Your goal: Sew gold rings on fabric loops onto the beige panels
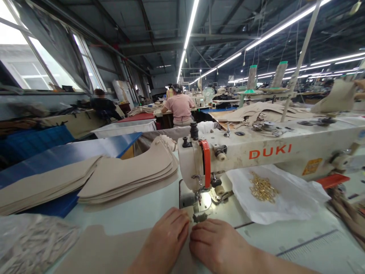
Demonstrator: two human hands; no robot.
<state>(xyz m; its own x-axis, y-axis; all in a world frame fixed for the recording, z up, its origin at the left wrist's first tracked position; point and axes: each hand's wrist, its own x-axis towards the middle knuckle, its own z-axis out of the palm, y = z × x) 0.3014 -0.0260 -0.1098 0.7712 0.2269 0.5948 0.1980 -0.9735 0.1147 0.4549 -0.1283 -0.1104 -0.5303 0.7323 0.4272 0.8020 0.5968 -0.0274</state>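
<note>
A flat beige fabric piece [105, 247] lies on the pale table, running under both hands. My left hand [165, 239] is closed at its edge, fingers pressed together just in front of the sewing machine's needle area [200, 198]. At those fingertips a small pale tab [188, 211] shows, partly hidden. My right hand [216, 243] rests close beside it, its fingers curled and closed on the fabric; the fingertips are mostly hidden. The white sewing machine [242, 148] stands over the work, its lamp lighting the metal plate.
Stacked beige cut pieces [131, 171] lie at left, beside a plastic bag of small strips [37, 243]. Right of the needle, white paper [245, 190] holds gold-coloured metal bits [262, 186]. A printed ruler [308, 243] marks the table. A person in pink [179, 106] sits ahead.
</note>
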